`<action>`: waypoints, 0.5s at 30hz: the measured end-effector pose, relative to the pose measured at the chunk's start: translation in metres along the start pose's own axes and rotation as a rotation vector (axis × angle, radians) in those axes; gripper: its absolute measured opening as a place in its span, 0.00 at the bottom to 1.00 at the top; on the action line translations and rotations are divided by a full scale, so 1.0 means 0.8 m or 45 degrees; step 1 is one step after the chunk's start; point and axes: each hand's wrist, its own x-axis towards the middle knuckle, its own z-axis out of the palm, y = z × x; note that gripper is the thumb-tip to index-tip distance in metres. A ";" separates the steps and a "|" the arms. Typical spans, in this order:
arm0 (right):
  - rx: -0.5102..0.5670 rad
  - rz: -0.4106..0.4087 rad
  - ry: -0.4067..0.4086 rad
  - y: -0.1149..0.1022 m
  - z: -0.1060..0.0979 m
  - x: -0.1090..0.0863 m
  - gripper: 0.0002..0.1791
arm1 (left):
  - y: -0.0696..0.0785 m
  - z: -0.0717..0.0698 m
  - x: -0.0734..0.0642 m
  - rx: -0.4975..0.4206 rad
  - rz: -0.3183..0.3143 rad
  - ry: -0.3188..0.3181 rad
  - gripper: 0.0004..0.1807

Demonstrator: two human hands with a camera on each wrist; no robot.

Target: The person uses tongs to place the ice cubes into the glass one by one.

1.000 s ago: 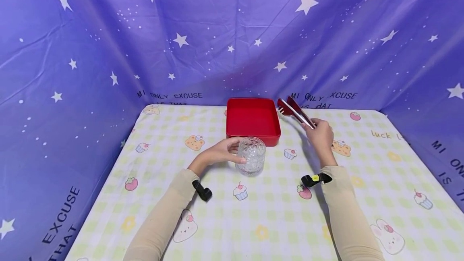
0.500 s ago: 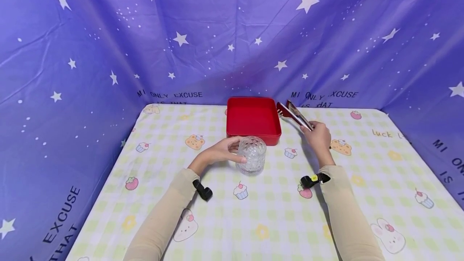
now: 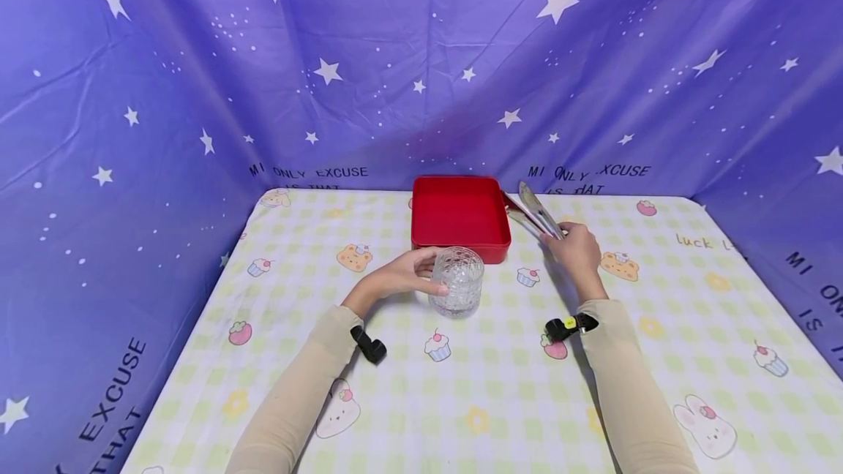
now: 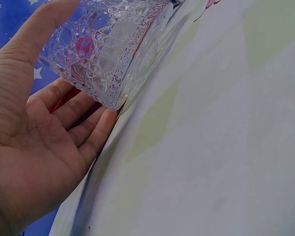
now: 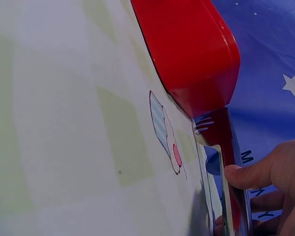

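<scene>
In the head view my left hand (image 3: 402, 274) holds a clear cut-glass tumbler (image 3: 459, 287) from its left side, thumb in front and fingers behind. The faceted wall of the tumbler (image 4: 101, 54) fills the top of the left wrist view, and the base is close to the tablecloth. My right hand (image 3: 576, 251) grips metal cutlery by the handles, a fork (image 5: 210, 139) and a broad-bladed knife (image 3: 530, 198) among them. Their heads point away from me, right beside the red box's right wall. Shiny faces of the metal mirror the red. My palm hides part of the handles.
A shallow square red box (image 3: 461, 254) stands at the back middle, just behind the tumbler. The table wears a checked cloth (image 3: 395, 401) with cartoon prints. A purple star-printed curtain (image 3: 369, 35) rises close behind the back edge and along both sides.
The cutlery in my right hand has turned and dipped a little, the fork now lower against the box's side. My right hand has shifted slightly left. The left hand and tumbler stay put.
</scene>
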 end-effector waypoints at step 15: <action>0.001 -0.091 0.003 0.000 -0.015 -0.001 0.39 | 0.016 -0.013 -0.005 0.096 -0.031 -0.059 0.39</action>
